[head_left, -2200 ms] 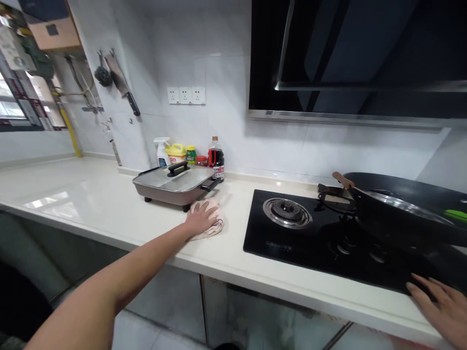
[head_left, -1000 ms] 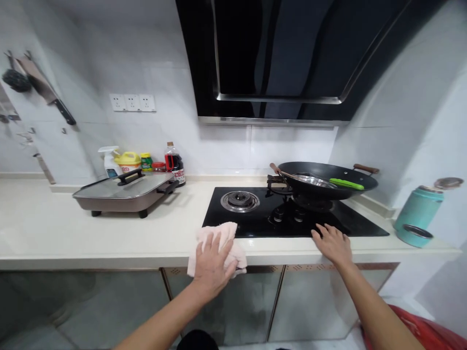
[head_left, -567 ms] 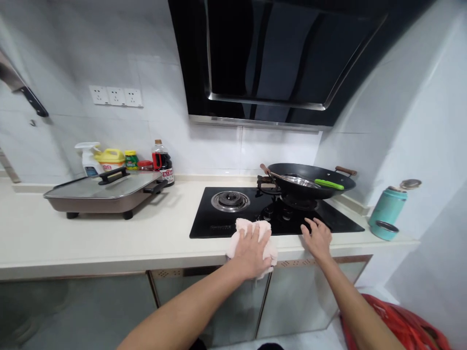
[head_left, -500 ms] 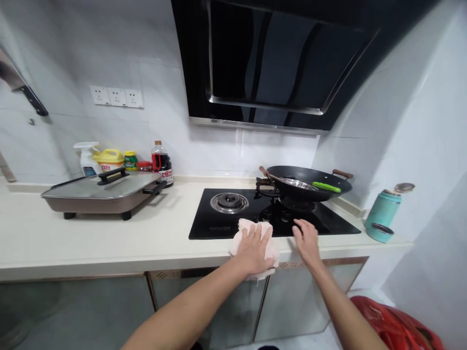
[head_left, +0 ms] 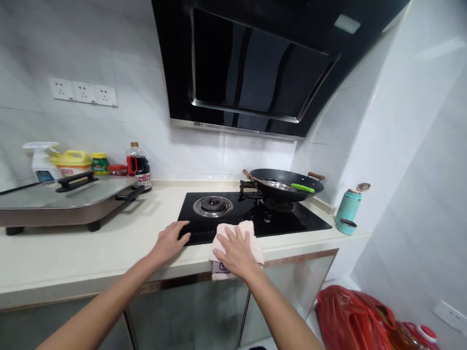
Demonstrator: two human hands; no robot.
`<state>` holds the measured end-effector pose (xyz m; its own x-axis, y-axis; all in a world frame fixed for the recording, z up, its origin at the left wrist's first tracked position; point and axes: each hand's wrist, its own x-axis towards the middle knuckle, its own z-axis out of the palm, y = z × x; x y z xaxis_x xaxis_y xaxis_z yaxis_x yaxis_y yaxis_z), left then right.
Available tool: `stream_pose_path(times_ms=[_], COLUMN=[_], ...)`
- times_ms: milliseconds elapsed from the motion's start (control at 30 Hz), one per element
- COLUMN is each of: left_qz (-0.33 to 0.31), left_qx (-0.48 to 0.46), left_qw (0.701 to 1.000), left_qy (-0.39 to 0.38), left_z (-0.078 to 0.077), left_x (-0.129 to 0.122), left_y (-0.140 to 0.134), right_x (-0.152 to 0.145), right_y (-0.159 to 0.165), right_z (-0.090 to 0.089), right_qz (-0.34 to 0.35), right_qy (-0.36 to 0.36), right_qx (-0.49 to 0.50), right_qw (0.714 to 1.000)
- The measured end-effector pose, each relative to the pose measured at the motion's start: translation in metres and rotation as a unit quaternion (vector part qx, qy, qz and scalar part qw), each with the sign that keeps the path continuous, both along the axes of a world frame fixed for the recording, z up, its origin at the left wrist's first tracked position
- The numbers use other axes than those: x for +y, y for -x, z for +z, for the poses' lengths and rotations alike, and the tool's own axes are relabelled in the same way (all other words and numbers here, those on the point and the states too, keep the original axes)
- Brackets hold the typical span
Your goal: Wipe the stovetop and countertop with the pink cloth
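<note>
A pale pink cloth (head_left: 252, 239) lies folded over the front edge of the black gas stove (head_left: 239, 206) and the counter, with a purple-marked end hanging down. My right hand (head_left: 237, 250) presses on it from above, open, fingers spread flat. To its left, my left hand (head_left: 171, 242) rests at the stove's front left corner, empty, its thumb and fingers apart. On the right burner sits a black wok (head_left: 260, 176) with wooden handles; a metal utensil and a bright green-handled item (head_left: 302, 188) lie in it. The left burner (head_left: 213, 206) is bare.
An electric pan with a glass lid (head_left: 40, 194) stands on the counter at left. Behind it are a spray bottle (head_left: 43, 163), yellow jug and dark sauce bottle (head_left: 140, 170). A teal flask (head_left: 348, 206) stands at right. The range hood (head_left: 175, 73) overhangs; a red bag (head_left: 350, 316) is below.
My left hand has left the cloth and moved left to the stove corner. My right hand has come onto the cloth. The head view has turned to the right.
</note>
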<state>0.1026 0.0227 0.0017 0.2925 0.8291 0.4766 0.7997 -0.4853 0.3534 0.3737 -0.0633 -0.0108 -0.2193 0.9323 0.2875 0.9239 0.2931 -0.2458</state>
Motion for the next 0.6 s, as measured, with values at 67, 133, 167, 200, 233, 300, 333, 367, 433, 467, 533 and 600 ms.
stream_pose_path(times_ms=[67, 133, 167, 200, 233, 300, 333, 367, 433, 467, 533, 600], left_qz=[0.058, 0.077, 0.078, 0.075, 0.073, 0.074, 0.075, 0.074, 0.070, 0.068, 0.068, 0.069], left_qx=[0.059, 0.096, 0.104, 0.110, 0.113, 0.119, 0.123, 0.126, 0.130, 0.131, 0.130, 0.126], left_qw=[0.996, 0.991, 0.990, 0.990, 0.990, 0.990, 0.990, 0.989, 0.989, 0.989, 0.989, 0.990], left_qy=[0.029, 0.046, 0.047, 0.045, 0.039, 0.018, 0.010, 0.004, -0.001, -0.003, -0.006, -0.011], left_z=[-0.004, -0.011, -0.014, -0.017, -0.020, -0.024, -0.025, -0.026, -0.027, -0.028, -0.029, -0.029], left_x=[0.004, 0.005, 0.004, 0.004, 0.003, 0.002, 0.002, 0.002, 0.002, 0.001, 0.000, -0.001], left_y=[0.025, 0.040, 0.045, 0.047, 0.049, 0.050, 0.050, 0.049, 0.048, 0.048, 0.048, 0.048], right_x=[0.003, 0.005, 0.005, 0.006, 0.006, 0.009, 0.010, 0.012, 0.015, 0.017, 0.021, 0.026], right_y=[-0.004, -0.016, -0.025, -0.035, -0.046, -0.069, -0.081, -0.093, -0.116, -0.128, -0.151, -0.176], right_z=[0.003, 0.004, 0.004, 0.004, 0.004, 0.002, 0.001, -0.001, -0.007, -0.010, -0.017, -0.023], right_qz=[0.016, 0.019, 0.013, 0.003, -0.011, -0.043, -0.060, -0.077, -0.108, -0.120, -0.138, -0.152], right_qy=[-0.009, -0.017, -0.021, -0.023, -0.024, -0.026, -0.028, -0.032, -0.045, -0.053, -0.069, -0.089], right_qx=[-0.003, 0.003, 0.005, 0.007, 0.007, 0.006, 0.005, 0.004, 0.005, 0.007, 0.014, 0.026], right_qw=[1.000, 1.000, 1.000, 1.000, 1.000, 0.999, 0.998, 0.997, 0.993, 0.991, 0.988, 0.984])
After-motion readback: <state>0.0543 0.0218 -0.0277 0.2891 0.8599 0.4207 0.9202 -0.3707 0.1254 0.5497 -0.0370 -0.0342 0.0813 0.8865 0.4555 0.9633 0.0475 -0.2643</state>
